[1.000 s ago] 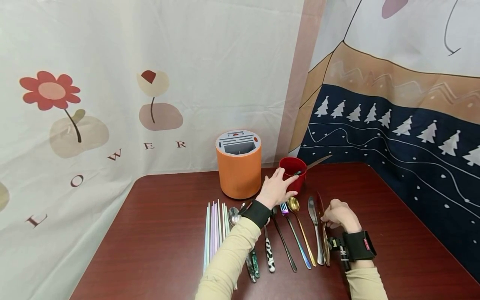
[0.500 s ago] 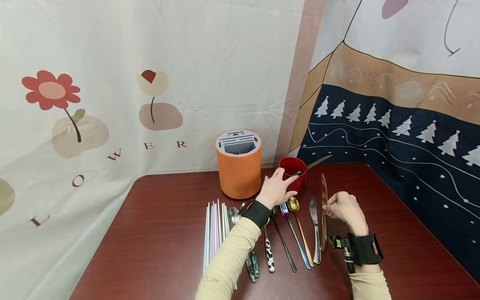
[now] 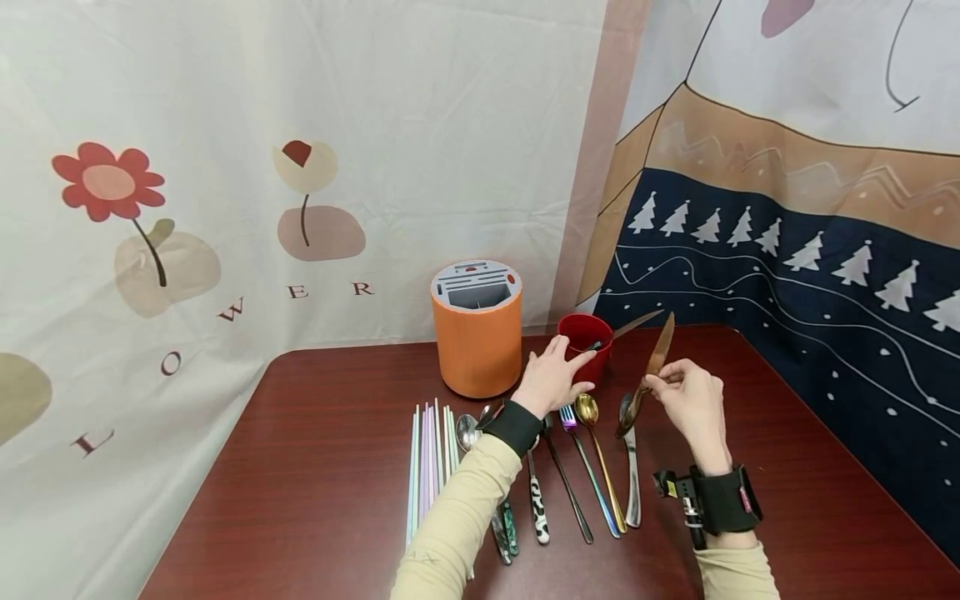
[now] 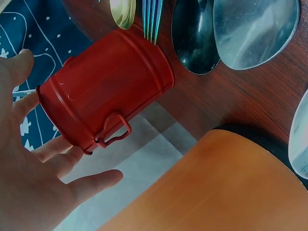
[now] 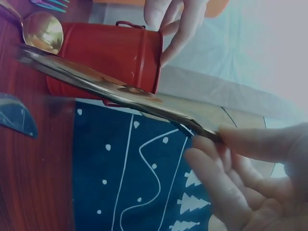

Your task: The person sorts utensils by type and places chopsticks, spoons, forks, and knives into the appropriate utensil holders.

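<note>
Right hand [image 3: 693,400] pinches our copper knife [image 3: 649,375] mid-shaft, lifted clear and tilted blade-up; left hand [image 3: 552,377], fingers spread, steadies the red cup [image 3: 586,337] near the desk's [image 3: 315,467] far edge.

Red cup [image 3: 584,343], orange cylinder holder [image 3: 477,342] with grey slotted top. Dark reddish-brown woodgrain table [image 3: 315,467]. Copper-bronze knife [image 3: 648,375]. Gold spoon [image 3: 597,450], iridescent blue-purple fork [image 3: 585,467], silver knife [image 3: 632,475], cow-print black-and-white handle [image 3: 539,510], green marbled handle [image 3: 509,527]. Pastel pink-white-mint chopsticks [image 3: 431,458]. Beige sleeves [image 3: 457,525], black wrist straps [image 3: 720,498]. Cream backdrop [image 3: 225,167] with red flower; navy cloth [image 3: 787,275] with white trees.
</note>
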`<state>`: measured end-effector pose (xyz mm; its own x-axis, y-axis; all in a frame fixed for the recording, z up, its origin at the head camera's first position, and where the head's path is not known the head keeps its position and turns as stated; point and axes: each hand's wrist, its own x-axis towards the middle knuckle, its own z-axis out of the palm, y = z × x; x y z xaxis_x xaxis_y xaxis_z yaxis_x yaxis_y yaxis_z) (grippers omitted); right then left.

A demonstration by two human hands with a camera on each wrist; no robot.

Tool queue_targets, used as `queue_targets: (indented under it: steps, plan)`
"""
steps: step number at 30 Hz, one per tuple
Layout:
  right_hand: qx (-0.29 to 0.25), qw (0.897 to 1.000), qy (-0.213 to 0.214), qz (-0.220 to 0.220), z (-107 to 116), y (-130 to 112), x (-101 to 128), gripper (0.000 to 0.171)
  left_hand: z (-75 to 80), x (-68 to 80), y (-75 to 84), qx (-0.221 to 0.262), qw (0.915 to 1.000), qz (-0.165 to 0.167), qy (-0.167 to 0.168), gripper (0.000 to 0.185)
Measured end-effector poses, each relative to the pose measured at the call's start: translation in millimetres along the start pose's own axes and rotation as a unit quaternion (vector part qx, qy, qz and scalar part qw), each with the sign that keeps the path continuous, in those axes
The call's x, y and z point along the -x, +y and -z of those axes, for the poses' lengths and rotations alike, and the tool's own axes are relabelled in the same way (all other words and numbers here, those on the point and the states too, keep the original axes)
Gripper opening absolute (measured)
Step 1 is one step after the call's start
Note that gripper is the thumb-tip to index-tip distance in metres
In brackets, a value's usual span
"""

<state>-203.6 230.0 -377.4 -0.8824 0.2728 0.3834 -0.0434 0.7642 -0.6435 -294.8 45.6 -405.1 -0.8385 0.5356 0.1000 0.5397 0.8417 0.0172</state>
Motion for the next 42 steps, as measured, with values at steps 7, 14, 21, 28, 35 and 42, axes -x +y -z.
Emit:
queue_targets:
  steps: [7,14,21,28,35,42]
  plan:
    - [-0.060,0.986,0.154,0.032,-11.9,-8.2,1.3,0.016,0.8,-0.1,-1.2,-0.002,1.0000,-0.002,-0.001,0.055]
    - [-0.170,0.945,0.272,0.071,-24.3,-14.6,-0.4,0.021,2.4,1.0,-2.0,0.000,1.0000,-0.006,0.001,0.055]
    - [-0.246,0.899,0.355,0.068,-37.6,-22.6,-1.8,0.032,3.4,1.1,-1.5,-0.003,1.0000,-0.008,-0.002,0.055]
    - [-0.303,0.875,0.374,0.053,-56.9,-27.4,-14.3,0.033,3.5,0.4,-2.4,-0.009,0.9999,-0.006,-0.003,0.055]
    - [-0.305,0.884,0.351,0.042,-74.3,-31.6,-27.3,0.029,2.9,0.6,-2.1,-0.006,0.9999,-0.005,0.007,0.055]
    - [-0.277,0.907,0.315,0.033,-93.0,-19.1,-30.1,0.030,5.5,1.3,-1.4,-0.004,1.0000,-0.001,0.000,0.054]
